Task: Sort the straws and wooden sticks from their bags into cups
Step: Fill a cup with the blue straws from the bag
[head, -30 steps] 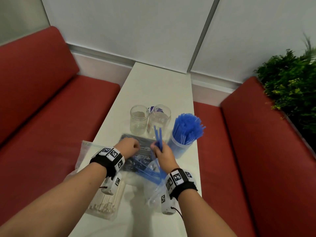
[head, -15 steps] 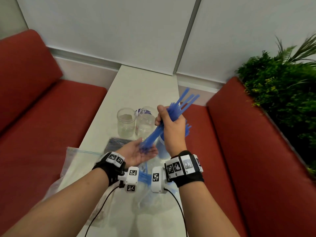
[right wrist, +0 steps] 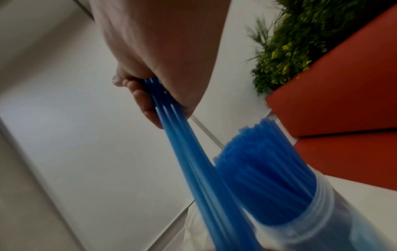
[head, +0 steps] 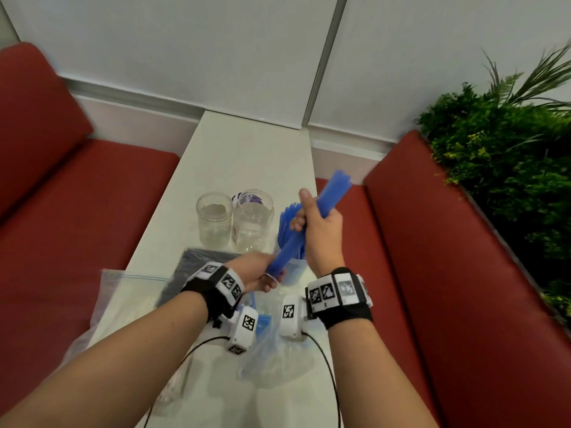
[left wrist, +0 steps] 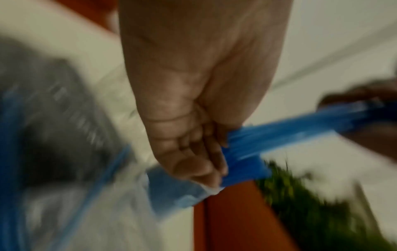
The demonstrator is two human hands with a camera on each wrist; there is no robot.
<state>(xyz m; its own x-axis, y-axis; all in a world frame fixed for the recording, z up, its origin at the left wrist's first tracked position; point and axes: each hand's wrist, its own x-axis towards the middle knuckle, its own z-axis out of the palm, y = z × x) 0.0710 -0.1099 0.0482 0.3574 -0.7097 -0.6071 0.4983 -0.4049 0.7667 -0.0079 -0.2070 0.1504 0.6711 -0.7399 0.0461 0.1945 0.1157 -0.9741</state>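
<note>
Straws (head: 309,225) in a blue bundle, splayed half a second ago and now squared, slant over the white table (head: 247,156) between red benches (head: 463,273), right hand (head: 321,233) grasping them toward 1 o'clock, left hand (head: 256,271) cupping their 7 o'clock ends.

Label behind clear jar (head: 253,220): lettering too blurred to read.

Table (head: 247,156) stood between two benches, left bench (head: 77,186) and right bench (head: 448,242). Two jars (head: 234,222) side by side on table; cup with straws (head: 292,242) just right of them. Dark bag (head: 191,267) lay before jars. Bag of sticks (head: 129,301) at left edge. Straw bundle (head: 309,223) slanted above cup, in both hands. Plant (head: 500,168) behind right bench.
</note>
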